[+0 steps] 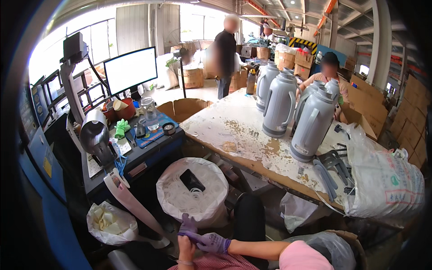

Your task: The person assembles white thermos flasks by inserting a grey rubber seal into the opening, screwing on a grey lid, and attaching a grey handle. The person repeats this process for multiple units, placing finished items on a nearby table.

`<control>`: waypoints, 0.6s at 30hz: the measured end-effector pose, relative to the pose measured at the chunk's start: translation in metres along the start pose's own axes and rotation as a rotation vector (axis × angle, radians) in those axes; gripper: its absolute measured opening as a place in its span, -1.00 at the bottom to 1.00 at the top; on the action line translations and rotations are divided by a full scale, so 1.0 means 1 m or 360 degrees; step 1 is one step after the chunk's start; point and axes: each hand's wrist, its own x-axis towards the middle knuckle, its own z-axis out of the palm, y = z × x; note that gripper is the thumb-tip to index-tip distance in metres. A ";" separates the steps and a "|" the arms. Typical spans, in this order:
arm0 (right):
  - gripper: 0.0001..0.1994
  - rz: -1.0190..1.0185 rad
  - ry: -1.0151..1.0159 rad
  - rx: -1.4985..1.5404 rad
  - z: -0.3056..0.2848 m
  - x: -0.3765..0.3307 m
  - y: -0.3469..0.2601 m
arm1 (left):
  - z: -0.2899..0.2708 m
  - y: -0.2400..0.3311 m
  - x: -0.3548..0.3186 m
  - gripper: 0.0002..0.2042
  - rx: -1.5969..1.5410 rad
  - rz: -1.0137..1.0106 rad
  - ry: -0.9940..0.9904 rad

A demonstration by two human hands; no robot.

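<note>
Low in the middle of the head view, my two hands meet above my lap. My right hand (211, 242) wears a purple work glove, its fingers closed at the other hand on a second purple glove (187, 222). Bare skin shows on the wrist and back of my left hand (186, 246); the second glove covers its fingers or lies against them, and I cannot tell which. Just beyond stands a white bag-lined tub (164, 198) of clear plastic rings, with a black phone (192, 180) lying on the rings.
Several grey thermos jugs (312, 123) stand on the worn white table (225, 123), near grey handles (330, 168) and a white woven sack (384, 173). At left are a desk with a monitor (131, 70) and a small bag of cream pieces (111, 222). A co-worker (330, 74) sits across the table.
</note>
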 end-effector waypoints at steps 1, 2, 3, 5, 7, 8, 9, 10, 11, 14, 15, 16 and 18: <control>-0.32 -0.0058 0.0033 -0.0084 0.001 0.003 -0.002 | -0.011 -0.008 0.004 -0.58 0.0261 0.0081 0.0056; -0.32 -0.0098 0.0080 -0.0088 0.004 0.006 -0.001 | -0.012 -0.011 0.007 -0.57 0.0524 0.0154 0.0125; -0.31 -0.0140 0.0126 -0.0090 0.007 0.009 0.000 | -0.014 -0.014 0.011 -0.57 0.0725 0.0229 0.0276; -0.31 -0.0146 0.0115 -0.0066 0.005 0.013 0.000 | -0.011 -0.016 0.024 -0.60 0.0905 0.0474 0.0273; -0.30 -0.0072 0.0006 -0.0004 -0.003 0.016 -0.008 | 0.017 -0.004 0.033 -0.64 0.0654 0.0619 0.0023; -0.30 -0.0051 -0.0037 0.0059 -0.006 0.018 -0.013 | 0.036 0.004 0.035 -0.65 0.0418 0.0582 -0.0073; -0.30 -0.0002 -0.0068 0.0127 -0.009 0.014 -0.013 | 0.065 0.016 0.015 -0.66 -0.0038 0.0314 -0.0111; -0.29 0.0030 -0.0113 0.0197 -0.011 0.013 -0.017 | 0.070 0.021 0.008 -0.65 -0.0226 0.0121 -0.0061; -0.29 0.0012 -0.0098 0.0165 -0.011 0.009 -0.015 | 0.075 0.022 0.002 -0.64 -0.0426 -0.0080 0.0009; -0.32 -0.0088 -0.0137 0.0123 -0.001 0.021 -0.025 | -0.040 0.006 0.040 -0.56 -0.0161 0.0053 0.0022; -0.34 -0.0051 -0.0163 0.0099 -0.006 0.024 -0.023 | -0.038 0.000 0.055 -0.55 0.0131 0.0251 -0.0021; -0.37 -0.0013 -0.0189 0.0085 -0.010 0.025 -0.023 | -0.028 0.001 0.068 -0.54 0.0428 0.0445 -0.0057; -0.41 0.0034 -0.0130 0.0087 -0.022 0.025 -0.024 | 0.019 0.005 0.075 -0.45 -0.0040 0.0482 -0.0359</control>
